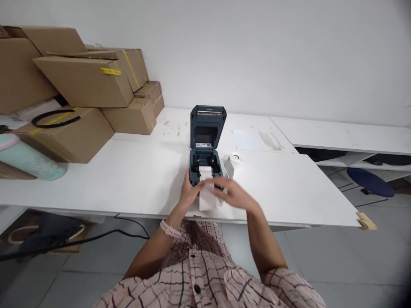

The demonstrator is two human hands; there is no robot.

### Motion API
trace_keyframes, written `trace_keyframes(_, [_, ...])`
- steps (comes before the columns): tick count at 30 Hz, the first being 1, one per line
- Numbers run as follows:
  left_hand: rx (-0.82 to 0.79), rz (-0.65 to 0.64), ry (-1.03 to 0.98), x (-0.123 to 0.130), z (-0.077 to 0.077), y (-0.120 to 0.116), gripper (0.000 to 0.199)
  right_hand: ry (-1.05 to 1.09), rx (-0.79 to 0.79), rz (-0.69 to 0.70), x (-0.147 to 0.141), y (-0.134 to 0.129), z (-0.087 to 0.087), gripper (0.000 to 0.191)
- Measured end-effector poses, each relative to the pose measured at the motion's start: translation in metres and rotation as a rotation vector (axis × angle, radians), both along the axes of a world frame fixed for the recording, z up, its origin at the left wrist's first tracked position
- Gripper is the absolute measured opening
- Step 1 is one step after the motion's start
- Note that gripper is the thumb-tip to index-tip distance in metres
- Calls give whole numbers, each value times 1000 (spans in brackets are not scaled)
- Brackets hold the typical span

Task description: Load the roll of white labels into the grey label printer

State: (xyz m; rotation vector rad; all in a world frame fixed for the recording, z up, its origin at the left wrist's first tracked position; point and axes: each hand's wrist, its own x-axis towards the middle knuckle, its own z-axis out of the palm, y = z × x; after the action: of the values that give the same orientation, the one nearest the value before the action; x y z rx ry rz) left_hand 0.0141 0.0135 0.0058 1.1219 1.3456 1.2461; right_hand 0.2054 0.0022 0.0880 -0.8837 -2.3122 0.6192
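Could skew white paper strip (207, 203) by brushing with parted right fingers (220, 182); unclear grip of left fingers (187, 177) on boxy dark-grey plastic printer (206, 150).

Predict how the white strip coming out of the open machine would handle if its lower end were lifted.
The white strip looks thin and paper-like, so it would probably bend easily rather than stay stiff. Being thin, it is likely light. Its upper part runs into the open machine, so it might not lift away freely.
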Motion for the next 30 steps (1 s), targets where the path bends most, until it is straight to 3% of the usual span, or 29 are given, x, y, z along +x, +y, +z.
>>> trace_keyframes(3, [-72, -48, -32, 1, 0, -18, 102, 273, 200, -327, 8, 63, 39, 53])
trace_keyframes(5, [-63, -54, -52, 2, -3, -25, 103, 345, 220, -435, 5, 116, 60, 68])
trace_keyframes(8, [-40, -67, -95, 2, -10, -30, 105, 380, 45, -453, -5, 183, 77, 82])
trace_keyframes(11, [-11, -134, -173, -3, -14, -34, 109, 424, -88, -399, -10, 204, 82, 87])
trace_keyframes(14, [-14, -216, -216, -13, -11, -35, 97, 475, -39, -393, -6, 172, 77, 80])
trace_keyframes(17, [-58, -219, -272, -25, -9, -32, 77, 475, 79, -431, -2, 107, 61, 65])
trace_keyframes(22, [-119, -99, -282, -26, -1, -20, 80, 337, 159, -525, -14, 8, 5, 37])
trace_keyframes(26, [-44, 22, -148, -10, 17, -12, 76, 222, 137, -553, -31, -19, -36, 34])
trace_keyframes(30, [-20, -25, -165, 3, 25, -8, 75, 342, 90, -665, -39, -22, -54, 35])
